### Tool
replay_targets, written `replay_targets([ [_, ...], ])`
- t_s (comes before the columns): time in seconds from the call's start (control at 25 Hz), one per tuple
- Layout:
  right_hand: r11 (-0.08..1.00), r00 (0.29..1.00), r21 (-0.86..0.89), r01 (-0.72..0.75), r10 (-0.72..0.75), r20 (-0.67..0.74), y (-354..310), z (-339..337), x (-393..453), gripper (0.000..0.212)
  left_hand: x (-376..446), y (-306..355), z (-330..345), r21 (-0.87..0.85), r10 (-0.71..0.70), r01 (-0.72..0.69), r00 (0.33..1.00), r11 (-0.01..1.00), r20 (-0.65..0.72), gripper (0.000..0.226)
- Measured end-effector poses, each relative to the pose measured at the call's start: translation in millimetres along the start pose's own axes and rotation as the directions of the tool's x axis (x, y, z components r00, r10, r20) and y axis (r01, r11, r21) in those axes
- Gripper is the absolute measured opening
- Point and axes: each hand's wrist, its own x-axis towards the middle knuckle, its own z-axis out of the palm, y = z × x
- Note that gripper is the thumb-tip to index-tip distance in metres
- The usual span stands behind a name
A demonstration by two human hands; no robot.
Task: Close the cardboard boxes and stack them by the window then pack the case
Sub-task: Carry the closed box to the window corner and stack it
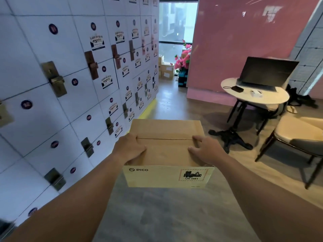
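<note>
Both hands, left hand (130, 149) and right hand (206, 151), clasp our box (166, 151) at its sides | flaps closed (untaped), carried above floor | stack (167, 70) by window (177, 28) well ahead | stacking, case packing remain

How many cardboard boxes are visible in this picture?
About 3: the box held by both hands, and at least two stacked boxes on the floor by the window. The locker wall may hide more there.
</note>
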Motion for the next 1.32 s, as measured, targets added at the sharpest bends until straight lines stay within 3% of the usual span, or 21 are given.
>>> replay_targets([
  [0.2,0.997,0.997,0.010,-0.073,0.073,-0.017,-9.8,-16.7,154.3,0.063,171.2,22.5,-11.0,0.012,0.062,-0.063,0.997,0.998,0.053,0.025],
  [0.36,0.990,0.992,0.057,-0.128,0.129,-0.008,9.4,-28.2,277.5,0.065,304.2,48.0,1.4,-0.020,0.091,-0.090,0.992,0.996,0.085,0.033],
  [0.56,0.989,0.994,0.106,-0.103,0.105,-0.006,42.2,-35.4,454.3,0.065,479.2,80.0,29.0,0.013,0.118,-0.119,0.991,0.993,0.068,0.041],
  [0.92,0.990,0.998,0.133,-0.041,0.034,0.056,54.1,-65.1,788.4,0.060,785.0,128.0,27.0,0.001,0.050,-0.051,0.998,0.999,0.049,0.035],
  [1.16,0.991,0.997,0.116,-0.063,0.057,0.051,49.6,-41.9,1030.8,0.068,1026.8,125.7,26.4,0.044,0.099,-0.099,0.995,0.994,-0.001,0.037],
  [1.32,0.986,0.992,0.125,-0.108,0.099,0.077,43.8,-53.8,1163.9,0.070,1161.0,144.3,18.3,0.052,0.086,-0.087,0.996,0.995,0.035,0.037],
])
